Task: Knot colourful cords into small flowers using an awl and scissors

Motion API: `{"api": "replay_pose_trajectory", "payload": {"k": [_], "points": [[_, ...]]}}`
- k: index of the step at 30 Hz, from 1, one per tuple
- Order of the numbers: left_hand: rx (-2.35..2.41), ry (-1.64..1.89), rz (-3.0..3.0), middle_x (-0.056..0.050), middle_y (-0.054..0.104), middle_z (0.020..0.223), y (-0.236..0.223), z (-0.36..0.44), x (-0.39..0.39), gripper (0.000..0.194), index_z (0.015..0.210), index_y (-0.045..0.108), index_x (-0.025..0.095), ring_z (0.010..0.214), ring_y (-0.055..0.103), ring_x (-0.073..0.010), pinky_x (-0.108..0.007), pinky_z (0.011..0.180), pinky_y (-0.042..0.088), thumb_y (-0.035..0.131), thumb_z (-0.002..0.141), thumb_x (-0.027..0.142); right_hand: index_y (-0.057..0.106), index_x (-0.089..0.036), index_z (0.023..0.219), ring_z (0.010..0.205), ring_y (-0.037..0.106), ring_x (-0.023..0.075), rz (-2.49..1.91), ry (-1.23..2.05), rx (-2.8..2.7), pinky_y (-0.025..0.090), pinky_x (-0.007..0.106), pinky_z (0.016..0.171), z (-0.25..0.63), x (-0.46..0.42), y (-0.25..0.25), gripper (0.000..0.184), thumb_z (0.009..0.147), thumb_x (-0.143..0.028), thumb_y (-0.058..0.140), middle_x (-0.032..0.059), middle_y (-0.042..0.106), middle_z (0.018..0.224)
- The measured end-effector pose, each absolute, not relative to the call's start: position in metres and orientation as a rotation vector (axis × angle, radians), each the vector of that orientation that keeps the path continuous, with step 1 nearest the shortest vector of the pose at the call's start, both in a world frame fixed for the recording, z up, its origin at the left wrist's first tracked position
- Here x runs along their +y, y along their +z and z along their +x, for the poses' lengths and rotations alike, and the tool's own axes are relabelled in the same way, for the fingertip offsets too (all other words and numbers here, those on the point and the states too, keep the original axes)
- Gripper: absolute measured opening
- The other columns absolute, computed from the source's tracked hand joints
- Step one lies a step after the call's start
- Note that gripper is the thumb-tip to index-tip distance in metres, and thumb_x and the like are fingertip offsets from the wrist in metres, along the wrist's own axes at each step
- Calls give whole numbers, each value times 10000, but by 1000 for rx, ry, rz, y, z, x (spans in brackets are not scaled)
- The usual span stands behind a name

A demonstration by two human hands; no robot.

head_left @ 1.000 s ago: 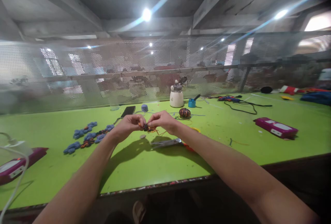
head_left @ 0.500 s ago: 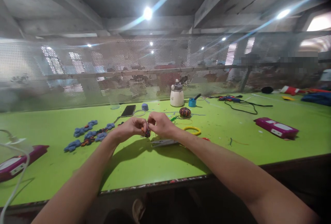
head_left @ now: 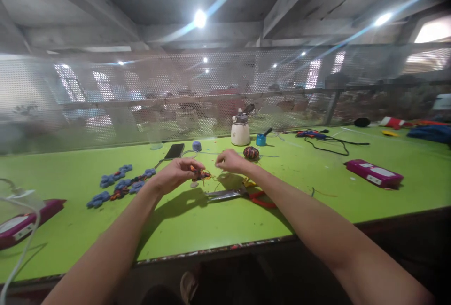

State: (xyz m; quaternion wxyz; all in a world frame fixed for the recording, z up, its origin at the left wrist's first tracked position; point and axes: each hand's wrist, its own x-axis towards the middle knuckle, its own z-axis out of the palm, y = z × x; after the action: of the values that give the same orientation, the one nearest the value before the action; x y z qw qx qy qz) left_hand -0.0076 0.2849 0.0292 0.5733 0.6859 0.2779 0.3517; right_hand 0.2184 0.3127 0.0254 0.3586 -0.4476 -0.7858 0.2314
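Note:
My left hand (head_left: 176, 175) pinches a small crocheted piece (head_left: 202, 173) of dark, orange and yellow yarn, with loose ends sticking out to the right. Apart from it, my right hand (head_left: 230, 161) is closed with fingertips together; whatever they hold is too small to make out. Below the hands lies a pair of scissors (head_left: 227, 195) with red handles, blades toward the left. A yellow item (head_left: 248, 182) shows partly behind my right forearm. Just beyond my right hand rests a multicoloured yarn ball (head_left: 251, 153). Blue crocheted flowers (head_left: 123, 184) joined with dark multicoloured ones lie left of my left hand.
Behind the hands are a phone (head_left: 175, 151), a small blue yarn ball (head_left: 196, 146), a white bottle (head_left: 240, 131) and a blue pot (head_left: 261, 139). Purple boxes (head_left: 374, 174) sit at both sides. A white cable (head_left: 30, 237) hangs at left; a perforated screen (head_left: 169, 107) stands behind.
My right hand has moved away from my left, up and to the right. More of the crocheted piece and the scissors now shows. My left hand stays nearly in place.

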Motion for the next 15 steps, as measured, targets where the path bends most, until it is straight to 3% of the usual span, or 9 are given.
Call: {"api": "replay_pose_trajectory", "payload": {"k": [2,4,7,10,12,15], "points": [[691,844,1598,-72,705,758,29,-8,286,213,847,728,135,711,625,-150,-279,693,456,753,635,142,720,-112,694,496,533,97,-1101,640,-1975,384,210,485,219,307,37,165,744,-228,613,54,674,624],[718,873,1589,-55,704,734,29,-8,287,194,824,731,148,690,620,-141,-278,686,452,752,631,137,719,-109,859,521,554,93,-1007,770,-1989,413,210,486,218,298,46,261,786,-325,594,82,697,745],[739,908,1581,-34,703,713,28,-7,289,182,799,727,168,673,619,-136,-282,687,452,757,622,140,683,-139,990,566,596,102,-827,1245,-2006,447,211,503,212,285,51,338,696,-304,707,76,694,792],[752,914,1586,-38,710,717,27,-6,289,190,796,720,171,685,633,-148,-299,713,459,769,613,155,672,-125,938,589,619,116,-807,1525,-1899,451,207,505,208,280,50,326,634,-215,747,65,683,737],[769,916,1594,-35,708,701,28,-6,289,180,772,717,167,673,632,-145,-297,708,459,779,603,159,678,-102,834,557,597,107,-865,1419,-1909,444,212,504,207,279,49,217,647,-201,728,52,663,657],[794,915,1609,-31,698,679,29,-4,286,141,725,711,156,642,617,-130,-280,679,450,780,601,156,678,-92,710,486,526,89,-975,998,-2053,417,222,493,206,282,50,109,698,-200,675,14,608,540]]}}
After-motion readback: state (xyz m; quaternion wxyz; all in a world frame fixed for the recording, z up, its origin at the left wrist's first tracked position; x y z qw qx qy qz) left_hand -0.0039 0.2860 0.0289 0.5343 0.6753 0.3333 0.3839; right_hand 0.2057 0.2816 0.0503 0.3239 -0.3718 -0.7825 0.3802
